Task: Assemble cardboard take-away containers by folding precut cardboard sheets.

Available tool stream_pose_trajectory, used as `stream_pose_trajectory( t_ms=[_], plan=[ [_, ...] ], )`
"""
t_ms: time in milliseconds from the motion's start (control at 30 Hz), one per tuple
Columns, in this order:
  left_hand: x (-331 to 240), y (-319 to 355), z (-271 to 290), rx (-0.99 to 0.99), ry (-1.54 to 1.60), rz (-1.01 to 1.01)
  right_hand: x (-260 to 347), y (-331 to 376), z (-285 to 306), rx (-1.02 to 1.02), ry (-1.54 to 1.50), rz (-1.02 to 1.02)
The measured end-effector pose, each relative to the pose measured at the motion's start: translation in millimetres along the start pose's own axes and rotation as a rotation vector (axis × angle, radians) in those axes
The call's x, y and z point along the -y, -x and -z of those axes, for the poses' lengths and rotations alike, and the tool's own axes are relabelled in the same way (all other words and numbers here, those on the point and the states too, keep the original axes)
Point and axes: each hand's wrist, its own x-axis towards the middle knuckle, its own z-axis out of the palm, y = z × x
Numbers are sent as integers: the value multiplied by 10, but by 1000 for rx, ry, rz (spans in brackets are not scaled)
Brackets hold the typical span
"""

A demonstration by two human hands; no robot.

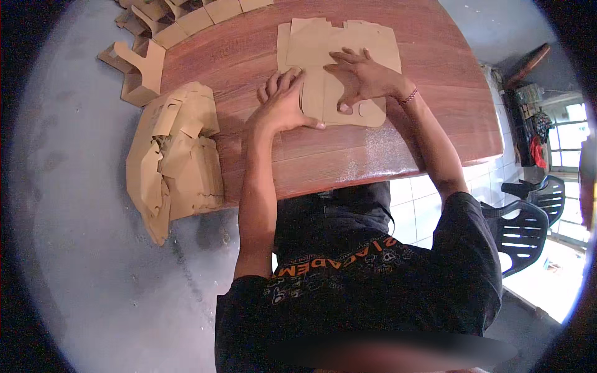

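We see both hands on a flat piece of brown cardboard (308, 46), which lies on the reddish-brown wooden table (441, 68) in front of the person. The left hand (281, 104) is wide, with fingers bent at the cardboard's left edge and the thumb stretched out to its near edge; we cannot tell whether it presses or only rests there. The right hand (367, 78), a red bracelet (408, 97) at its wrist, is also wide, palm down with its fingers spread over the cardboard's right half. We can make out crease lines, a notched far edge and 1 small round cut-out close to the near right corner. To the left, we find a bulky cardboard bundle (183, 143) by the table's edge, with folded cardboard pieces (146, 65) beyond it. Black chairs (522, 233) stand at right.
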Motion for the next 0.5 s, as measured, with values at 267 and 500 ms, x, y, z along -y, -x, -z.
stream_pose_trajectory(
  t_ms=[267, 500],
  plan=[
    [97, -62, -122, -347, 10, -103, -7, 0, 83, -225, -186, 208],
    [102, -139, -80, -607, 96, -128, 52, 41, 120, -70, -334, 25]
  ],
)
